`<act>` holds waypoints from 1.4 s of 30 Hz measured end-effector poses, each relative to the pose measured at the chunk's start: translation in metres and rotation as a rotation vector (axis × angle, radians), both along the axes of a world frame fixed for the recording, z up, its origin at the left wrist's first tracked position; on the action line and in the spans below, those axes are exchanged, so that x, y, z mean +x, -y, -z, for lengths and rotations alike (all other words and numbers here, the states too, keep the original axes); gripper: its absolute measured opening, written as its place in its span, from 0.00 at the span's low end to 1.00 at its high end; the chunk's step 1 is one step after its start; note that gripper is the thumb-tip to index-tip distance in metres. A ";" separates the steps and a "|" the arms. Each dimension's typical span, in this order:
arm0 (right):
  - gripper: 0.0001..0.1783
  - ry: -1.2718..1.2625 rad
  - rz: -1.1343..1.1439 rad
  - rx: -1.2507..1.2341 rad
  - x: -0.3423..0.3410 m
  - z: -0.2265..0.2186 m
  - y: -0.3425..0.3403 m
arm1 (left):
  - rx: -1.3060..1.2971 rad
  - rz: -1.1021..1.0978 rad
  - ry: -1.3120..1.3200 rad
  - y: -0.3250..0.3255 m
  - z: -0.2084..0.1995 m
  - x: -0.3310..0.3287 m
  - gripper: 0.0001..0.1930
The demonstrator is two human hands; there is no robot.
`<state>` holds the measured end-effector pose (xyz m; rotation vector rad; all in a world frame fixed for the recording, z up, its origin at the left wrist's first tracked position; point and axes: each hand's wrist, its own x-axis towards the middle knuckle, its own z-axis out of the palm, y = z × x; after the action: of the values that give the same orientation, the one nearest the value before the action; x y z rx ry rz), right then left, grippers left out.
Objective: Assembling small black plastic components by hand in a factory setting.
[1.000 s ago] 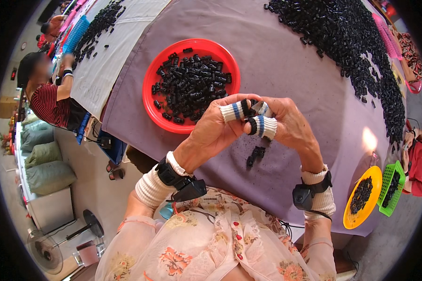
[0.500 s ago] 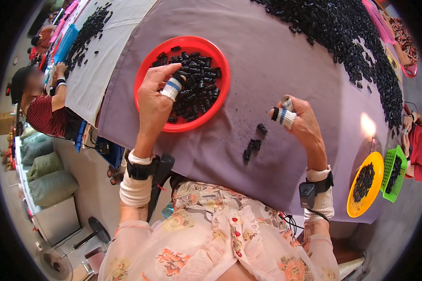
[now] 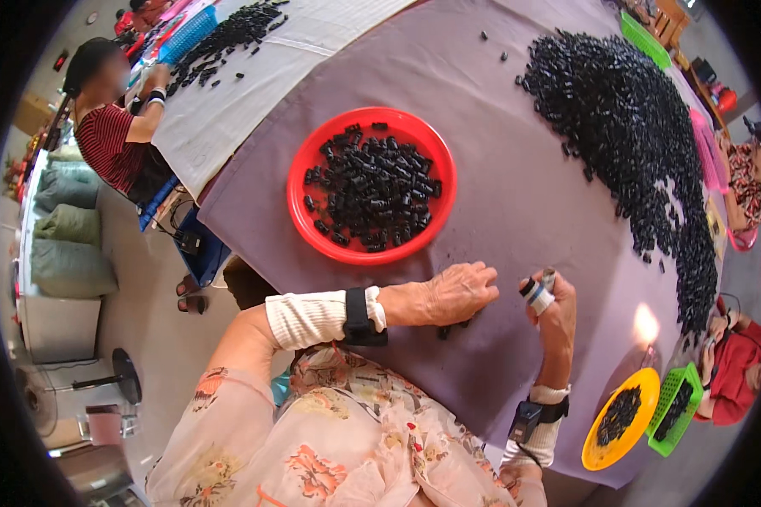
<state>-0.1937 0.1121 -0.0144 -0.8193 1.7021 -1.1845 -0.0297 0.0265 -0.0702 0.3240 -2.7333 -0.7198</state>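
My left hand (image 3: 452,294) is low over the grey-purple tablecloth, its fingers curled together and their tips hidden. Small black cylindrical pieces (image 3: 445,332) show on the cloth under its wrist. Just to the right, my right hand (image 3: 555,306) is closed, thumb and fingers drawn together. It has striped finger covers (image 3: 537,295). Whatever either hand may hold cannot be made out. Beyond my left forearm stands a red basin (image 3: 307,232) with many black pieces (image 3: 376,186) heaped in it.
A big pile of black pieces (image 3: 617,118) spreads over the far right of the table. A yellow plate (image 3: 596,455) and a green basket (image 3: 690,406), both with black pieces, sit at the right edge. Co-workers sit at left (image 3: 114,139) and right (image 3: 740,363).
My left hand has left the red basin and come down to the right, over the loose black pieces near my right hand. The view has shifted.
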 end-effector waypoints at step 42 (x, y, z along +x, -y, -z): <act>0.22 -0.151 -0.542 -0.177 0.035 -0.051 0.091 | 1.958 -0.150 -0.809 0.049 -0.082 0.039 0.13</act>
<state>-0.1584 0.0207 0.0363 -1.4037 1.3698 -0.9172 0.0093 -0.0228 0.0118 0.3936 -0.5415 -2.4145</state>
